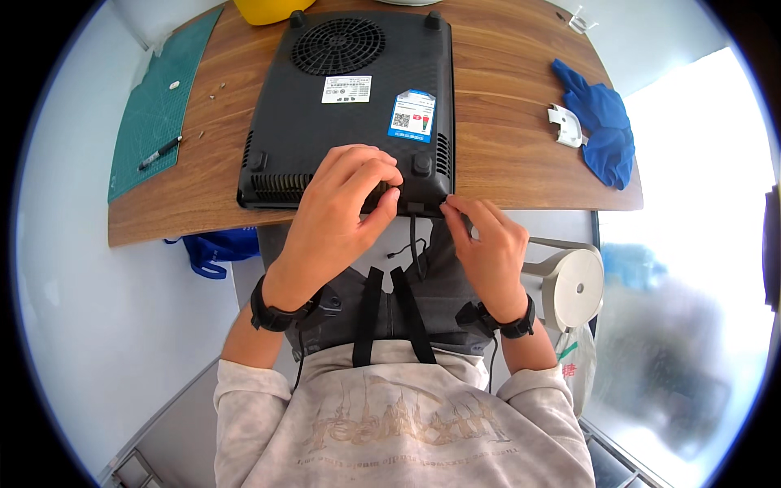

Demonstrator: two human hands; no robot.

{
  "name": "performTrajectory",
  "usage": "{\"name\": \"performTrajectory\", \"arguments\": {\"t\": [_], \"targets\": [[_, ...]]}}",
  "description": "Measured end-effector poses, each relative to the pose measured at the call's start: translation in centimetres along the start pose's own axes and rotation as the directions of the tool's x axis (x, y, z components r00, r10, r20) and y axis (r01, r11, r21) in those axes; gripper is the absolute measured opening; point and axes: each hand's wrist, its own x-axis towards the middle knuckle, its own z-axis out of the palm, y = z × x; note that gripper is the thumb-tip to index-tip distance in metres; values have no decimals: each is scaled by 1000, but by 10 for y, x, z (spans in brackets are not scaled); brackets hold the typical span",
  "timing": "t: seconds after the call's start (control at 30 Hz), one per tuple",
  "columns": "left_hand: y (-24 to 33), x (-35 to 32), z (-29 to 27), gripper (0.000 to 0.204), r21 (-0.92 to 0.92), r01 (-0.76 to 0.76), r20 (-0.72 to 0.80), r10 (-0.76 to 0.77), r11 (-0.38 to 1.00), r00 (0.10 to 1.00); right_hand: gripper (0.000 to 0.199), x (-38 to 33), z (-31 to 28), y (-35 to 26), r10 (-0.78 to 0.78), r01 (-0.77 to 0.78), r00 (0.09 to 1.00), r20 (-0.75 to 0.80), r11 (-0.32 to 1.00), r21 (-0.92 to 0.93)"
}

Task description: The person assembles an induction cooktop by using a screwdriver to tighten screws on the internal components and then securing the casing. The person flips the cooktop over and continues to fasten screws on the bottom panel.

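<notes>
A black induction cooker [350, 130] lies upside down on the table, its round fan grille, rubber feet and stickers facing up. Over its near edge, beside the side vent, my left hand [346, 191] is curled with thumb and index fingertips close together. Whether anything sits between them is too small to tell. At the cooker's near right corner my right hand [492, 244] pinches with thumb and index finger against the edge. A tiny thing may be in that pinch, but I cannot make it out. Between the hands a black power cord [416, 244] hangs from the near edge.
A green cutting mat [154, 122] with a black pen [159, 153] lies left, with small bits beside it. Right of the cooker are a white plastic piece [566, 126] and a blue cloth [602, 122]. A yellow object [272, 10] stands at the far edge of the wooden table [512, 89].
</notes>
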Motion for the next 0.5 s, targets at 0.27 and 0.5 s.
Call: {"name": "performTrajectory", "arguments": {"t": [0.27, 0.5], "targets": [[-2, -1, 0, 14, -13, 2, 4, -2, 1000, 1000, 9, 1, 0, 1, 25, -26, 999, 23, 999, 45], [-4, -2, 0, 13, 4, -3, 14, 3, 1000, 1000, 13, -3, -8, 2, 35, -37, 997, 67, 999, 39]]}}
